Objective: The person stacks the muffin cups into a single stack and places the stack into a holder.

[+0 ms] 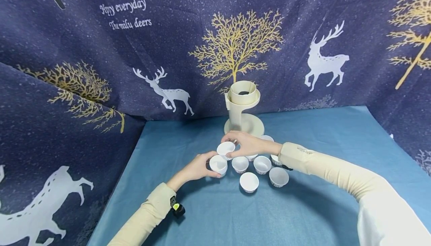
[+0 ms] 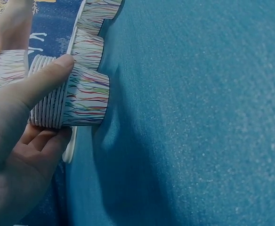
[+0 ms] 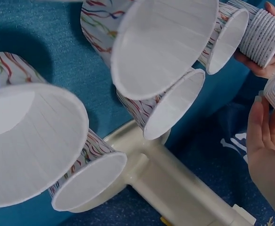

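Pinching a single white paper cup (image 1: 225, 149), my right grip (image 1: 247, 144) is parted about the cup's width, just beside the nested stack (image 1: 218, 164) that my left grip (image 1: 198, 166) holds between thumb and fingers. Remotely, I see loose cups (image 1: 249, 182) on the blue worktop (image 1: 242, 219), near a cream stand (image 1: 235, 120).

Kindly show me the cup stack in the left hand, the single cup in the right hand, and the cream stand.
Cup stack (image 2: 77, 101), left wrist view: patterned outer wall.
Single cup (image 1: 225, 148), head view: white inside.
Cream stand (image 1: 236, 118), head view: upright post.
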`<action>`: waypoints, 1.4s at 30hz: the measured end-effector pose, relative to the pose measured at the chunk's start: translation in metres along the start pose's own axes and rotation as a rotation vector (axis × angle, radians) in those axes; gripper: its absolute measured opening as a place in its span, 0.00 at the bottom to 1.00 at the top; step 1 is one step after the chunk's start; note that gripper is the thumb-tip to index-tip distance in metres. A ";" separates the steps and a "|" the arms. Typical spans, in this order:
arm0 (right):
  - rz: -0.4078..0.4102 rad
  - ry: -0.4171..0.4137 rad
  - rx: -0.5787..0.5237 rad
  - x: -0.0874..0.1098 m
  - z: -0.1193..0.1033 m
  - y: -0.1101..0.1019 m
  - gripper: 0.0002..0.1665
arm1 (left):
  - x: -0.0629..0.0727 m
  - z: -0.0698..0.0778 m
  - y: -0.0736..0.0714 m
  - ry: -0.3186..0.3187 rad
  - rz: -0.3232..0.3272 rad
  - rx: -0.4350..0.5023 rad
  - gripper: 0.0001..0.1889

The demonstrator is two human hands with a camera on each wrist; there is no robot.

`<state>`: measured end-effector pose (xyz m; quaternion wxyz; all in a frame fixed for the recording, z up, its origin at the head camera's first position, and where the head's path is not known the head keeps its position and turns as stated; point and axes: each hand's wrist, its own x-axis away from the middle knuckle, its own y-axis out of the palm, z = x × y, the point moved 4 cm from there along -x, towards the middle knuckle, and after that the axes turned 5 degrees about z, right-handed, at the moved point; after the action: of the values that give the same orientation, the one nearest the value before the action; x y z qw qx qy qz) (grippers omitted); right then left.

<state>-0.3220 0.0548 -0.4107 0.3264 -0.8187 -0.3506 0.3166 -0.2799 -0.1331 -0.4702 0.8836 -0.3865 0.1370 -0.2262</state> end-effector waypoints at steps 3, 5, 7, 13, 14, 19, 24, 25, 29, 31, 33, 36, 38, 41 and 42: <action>-0.015 -0.001 -0.013 0.000 -0.002 -0.001 0.24 | 0.000 0.001 0.000 0.009 -0.001 0.004 0.34; -0.021 -0.014 -0.016 -0.001 -0.003 -0.001 0.25 | 0.001 0.000 0.000 0.009 -0.002 0.002 0.35; -0.028 -0.029 -0.022 -0.001 -0.004 -0.001 0.25 | 0.000 0.000 0.000 0.009 -0.002 -0.004 0.35; -0.048 -0.074 -0.037 -0.001 -0.008 0.000 0.26 | 0.000 -0.001 -0.001 0.005 0.000 -0.004 0.37; -0.050 -0.077 -0.036 0.000 -0.008 0.000 0.26 | 0.000 -0.001 -0.001 0.003 0.001 -0.002 0.37; -0.064 -0.099 -0.014 -0.001 -0.008 0.003 0.29 | 0.000 -0.002 -0.001 0.007 0.010 -0.002 0.36; -0.085 -0.148 -0.003 -0.002 -0.011 0.006 0.30 | 0.000 0.000 -0.003 0.040 0.031 0.003 0.35; -0.091 -0.157 -0.006 -0.003 -0.012 0.007 0.30 | 0.000 0.001 -0.003 0.045 0.032 0.010 0.35; -0.114 -0.171 -0.021 -0.004 -0.013 0.009 0.30 | 0.000 0.001 -0.004 0.035 0.028 0.029 0.34; -0.123 -0.165 -0.026 -0.004 -0.013 0.011 0.31 | 0.000 0.001 -0.003 0.032 0.025 0.031 0.34; -0.128 -0.163 -0.017 -0.004 -0.013 0.012 0.31 | 0.000 0.000 -0.002 0.026 0.022 0.029 0.35; -0.137 -0.157 -0.006 -0.004 -0.013 0.014 0.30 | 0.000 -0.001 -0.001 0.018 0.015 0.043 0.37; -0.141 -0.153 0.002 -0.005 -0.014 0.014 0.30 | 0.000 -0.003 -0.001 0.020 0.012 0.056 0.39; -0.149 -0.142 0.002 -0.007 -0.017 0.015 0.30 | 0.000 -0.003 0.000 0.051 0.021 0.058 0.42; -0.151 -0.136 0.002 -0.007 -0.018 0.015 0.30 | 0.000 -0.002 -0.001 0.064 0.025 0.057 0.42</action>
<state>-0.3070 0.0355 -0.4096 0.3255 -0.7662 -0.4326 0.3462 -0.2812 -0.1349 -0.4713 0.8922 -0.3519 0.1633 -0.2313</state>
